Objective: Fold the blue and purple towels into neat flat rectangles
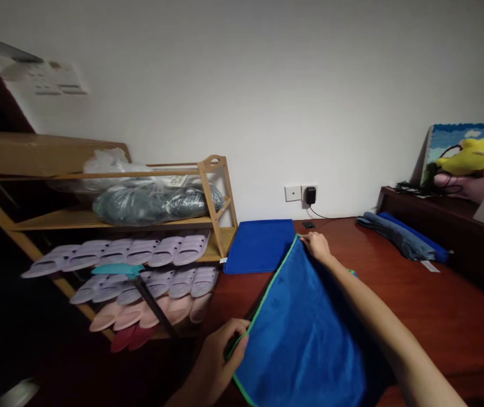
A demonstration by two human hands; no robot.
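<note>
A blue cloth with a bright green edging hangs stretched between my two hands. My left hand is closed on its green edge at the lower left. Farther forward, my right hand pinches the upper corner, just above the reddish-brown wooden tabletop. The cloth slopes down from that corner toward me, and its lower part runs out of view. Behind it a flat, folded blue cloth lies against the wall, close to the shoe rack.
At left, a wooden shoe rack holds several lilac and pink slippers, plastic-wrapped bundles and a cardboard box. Rolled cloths lie at the table's right. A black plug sits in the wall socket; a yellow plush toy is far right.
</note>
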